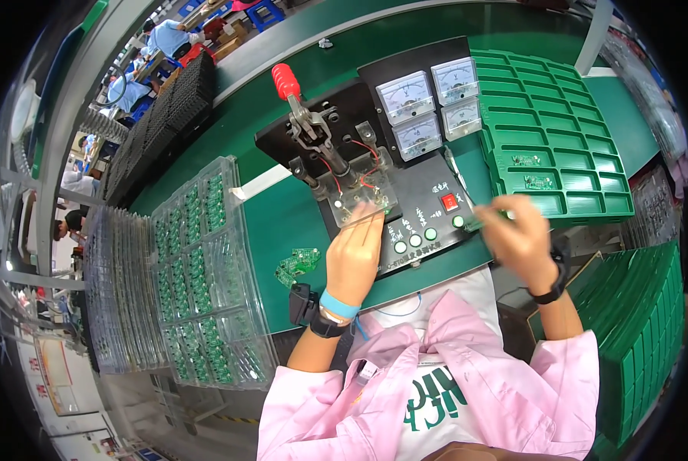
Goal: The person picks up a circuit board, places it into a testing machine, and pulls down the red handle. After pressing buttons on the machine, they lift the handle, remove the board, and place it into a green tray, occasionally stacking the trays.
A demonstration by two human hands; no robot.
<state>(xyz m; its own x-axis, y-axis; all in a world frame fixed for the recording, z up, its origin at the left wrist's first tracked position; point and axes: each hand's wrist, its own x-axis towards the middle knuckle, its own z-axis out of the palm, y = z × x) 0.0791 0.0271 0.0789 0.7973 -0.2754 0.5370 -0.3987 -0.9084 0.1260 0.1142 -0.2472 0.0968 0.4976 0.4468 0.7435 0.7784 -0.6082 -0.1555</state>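
My left hand (pixel 355 253) reaches to the clear plate (pixel 396 196) of a test fixture, its fingers stretched out over the front edge. A sliver of green shows beside the fingertips; what lies under them is hidden. Above the plate stands a toggle clamp (pixel 309 127) with a red handle (pixel 285 81), and red wires run down around it. My right hand (pixel 519 238) is right of the black control panel (pixel 428 203), fingers curled together. A small greenish piece at its fingertips is too blurred to name. Loose green circuit boards (pixel 298 265) lie left of my left hand.
Clear trays (pixel 240 307) of circuit boards stand at the left. Analog meters (pixel 405 98) rise behind the panel, which carries a red switch (pixel 449 202). A green compartment tray (pixel 563 157) with two boards sits at the right; stacked green trays (pixel 643 330) stand below it.
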